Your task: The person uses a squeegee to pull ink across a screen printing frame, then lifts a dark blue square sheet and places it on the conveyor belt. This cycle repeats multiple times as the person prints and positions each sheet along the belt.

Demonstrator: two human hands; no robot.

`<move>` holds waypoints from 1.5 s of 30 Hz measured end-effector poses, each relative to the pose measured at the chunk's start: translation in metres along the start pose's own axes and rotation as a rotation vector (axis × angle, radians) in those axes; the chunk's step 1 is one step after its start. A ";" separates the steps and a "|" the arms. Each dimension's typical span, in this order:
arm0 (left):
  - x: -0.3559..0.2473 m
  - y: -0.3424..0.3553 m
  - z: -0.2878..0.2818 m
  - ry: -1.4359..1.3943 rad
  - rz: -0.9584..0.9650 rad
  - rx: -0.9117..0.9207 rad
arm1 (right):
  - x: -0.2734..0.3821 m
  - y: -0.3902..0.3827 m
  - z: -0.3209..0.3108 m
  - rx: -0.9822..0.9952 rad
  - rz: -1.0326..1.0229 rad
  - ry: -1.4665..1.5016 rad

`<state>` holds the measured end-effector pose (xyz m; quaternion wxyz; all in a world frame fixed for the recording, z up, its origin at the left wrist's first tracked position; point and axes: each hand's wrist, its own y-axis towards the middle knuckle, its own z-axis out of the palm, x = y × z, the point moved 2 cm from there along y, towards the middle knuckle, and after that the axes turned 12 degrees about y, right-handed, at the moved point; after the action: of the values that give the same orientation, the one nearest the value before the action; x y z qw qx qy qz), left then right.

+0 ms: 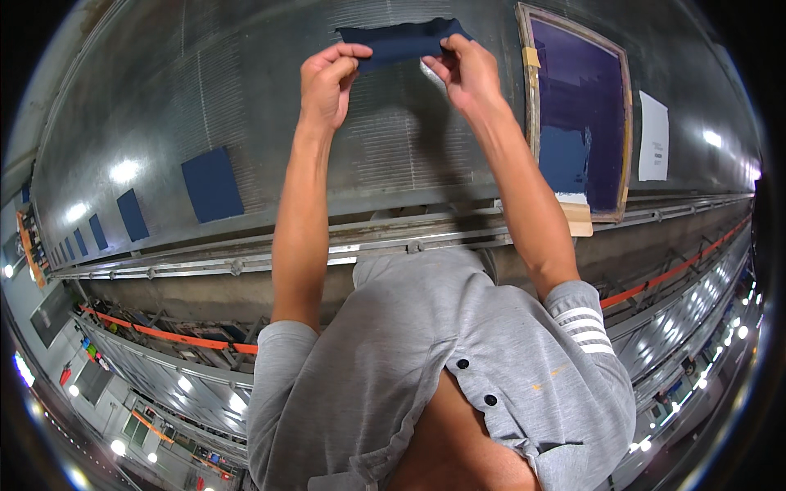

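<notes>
A dark blue piece of fabric (405,41) is stretched between my two hands over the far part of the long grey metal table. My left hand (327,82) pinches its near left corner between thumb and fingers. At the near right corner, my right hand (471,69) pinches it the same way. Something small and white (434,75) shows by the right fingers; I cannot tell what it is. To the left, a flat dark blue fabric piece (213,184) lies on the table, the nearest in a row of several similar pieces.
On the right lies a wood-framed printing screen (531,98) with purple mesh and blue ink at its near end. Beyond it is a white paper sheet (653,139). A metal rail (246,264) runs along the table's near edge. Other long tables with orange strips (164,329) stand behind.
</notes>
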<state>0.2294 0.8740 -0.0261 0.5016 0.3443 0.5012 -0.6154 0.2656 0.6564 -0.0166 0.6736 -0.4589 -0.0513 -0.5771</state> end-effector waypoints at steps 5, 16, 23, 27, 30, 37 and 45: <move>0.063 -0.036 -0.007 0.344 -0.115 -0.247 | -0.034 -0.020 -0.048 -0.052 0.042 -0.046; 0.155 -0.133 -0.031 0.355 -0.371 -0.278 | -0.100 -0.079 -0.167 -0.213 0.119 -0.383; 0.167 -0.157 -0.031 0.364 -0.269 -0.285 | -0.110 -0.100 -0.187 -0.203 0.208 -0.437; 0.164 -0.166 -0.033 0.497 -0.229 -0.271 | -0.118 -0.102 -0.197 -0.197 0.227 -0.452; 0.162 -0.170 -0.038 0.652 -0.179 -0.237 | -0.120 -0.103 -0.201 -0.180 0.253 -0.481; 0.176 -0.178 -0.043 0.758 -0.164 -0.247 | -0.120 -0.107 -0.205 -0.193 0.289 -0.566; 0.178 -0.171 -0.037 1.011 -0.140 -0.223 | -0.122 -0.107 -0.210 -0.187 0.263 -0.697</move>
<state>0.0161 0.8599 -0.1541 0.1885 0.5085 0.7650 -0.3473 0.0406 0.6129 -0.1499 0.6393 -0.6898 -0.1648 -0.2973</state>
